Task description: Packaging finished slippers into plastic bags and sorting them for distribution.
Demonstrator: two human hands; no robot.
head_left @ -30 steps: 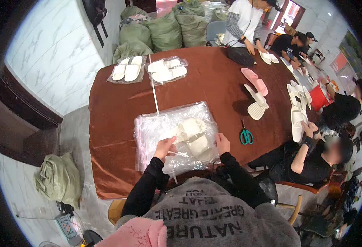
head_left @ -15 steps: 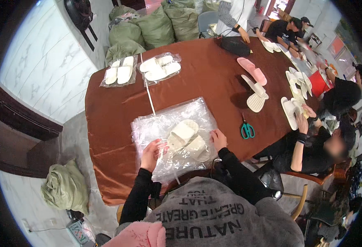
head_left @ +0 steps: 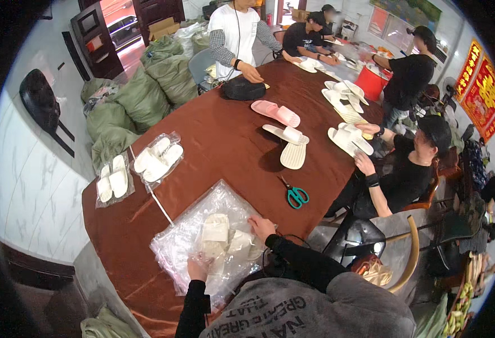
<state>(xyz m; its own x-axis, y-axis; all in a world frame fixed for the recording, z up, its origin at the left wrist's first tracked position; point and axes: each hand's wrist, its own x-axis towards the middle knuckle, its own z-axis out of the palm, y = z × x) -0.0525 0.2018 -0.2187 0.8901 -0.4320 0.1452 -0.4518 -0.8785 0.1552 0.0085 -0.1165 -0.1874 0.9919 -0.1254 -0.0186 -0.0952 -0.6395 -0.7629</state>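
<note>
"Two white slippers [head_left: 216, 228] lie close together amid clear plastic bags [head_left: 225, 200] at the near edge of a brown-covered table [head_left: 202, 152], between a worker's bare hands."

"How does the grip stand on each side?"

"The left hand [head_left: 198, 266] rests against the plastic just beside the slippers, its fingers blurred by shine; whether that grip is closed, I cannot tell. The right hand [head_left: 262, 226] touches the far right edge of the plastic with a narrow grip, though a firm pinch cannot be confirmed."

"What surrounds them?"

"To the left, beyond a white strip [head_left: 159, 206], two bagged pairs [head_left: 159, 159] sit near the table's rim. Teal-handled scissors [head_left: 297, 197] lie to the right of the plastic, and farther off a pink slipper [head_left: 275, 112] rests near more pale footwear [head_left: 293, 155]."

"And the others present?"

"Across the right side, a seated co-worker [head_left: 411, 174] in black handles another white pair [head_left: 350, 139]; a red bucket [head_left: 369, 83] stands beyond. Green sacks [head_left: 140, 98] are heaped behind the table."
</note>
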